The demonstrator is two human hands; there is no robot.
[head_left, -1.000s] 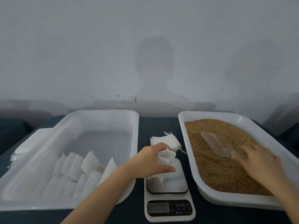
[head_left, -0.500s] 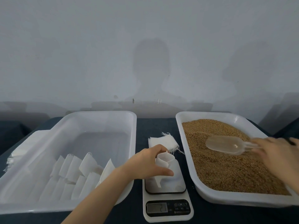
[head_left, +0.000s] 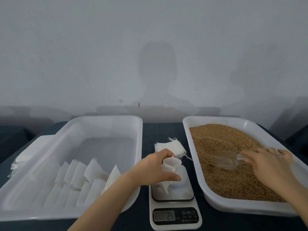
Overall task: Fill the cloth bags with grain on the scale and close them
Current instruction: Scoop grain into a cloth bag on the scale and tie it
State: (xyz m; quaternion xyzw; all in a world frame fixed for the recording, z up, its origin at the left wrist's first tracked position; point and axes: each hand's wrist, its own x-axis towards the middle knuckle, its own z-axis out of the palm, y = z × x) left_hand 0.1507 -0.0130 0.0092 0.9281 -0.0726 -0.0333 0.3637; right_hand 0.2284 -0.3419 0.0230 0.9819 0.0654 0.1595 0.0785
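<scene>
Dark table (head_left: 162,130): scale (head_left: 176,227) sits between two trays (head_left: 140,147).

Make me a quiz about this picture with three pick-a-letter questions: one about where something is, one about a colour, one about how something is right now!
1. Where does the white digital kitchen scale stand?
A. On the floor
B. Between the left white plastic tub and the right white plastic tub
C. On a shelf

2. What colour is the grain in the right tub?
A. Green
B. Golden brown
C. Black

3. How is the white cloth bag that the left hand holds on the scale?
A. Tied shut
B. Lying flat
C. Upright, mouth open

1 B: it sits in the gap between the tubs.
2 B: the heap looks golden brown.
3 C: its top gapes while the right hand grips the clear plastic scoop.
</scene>
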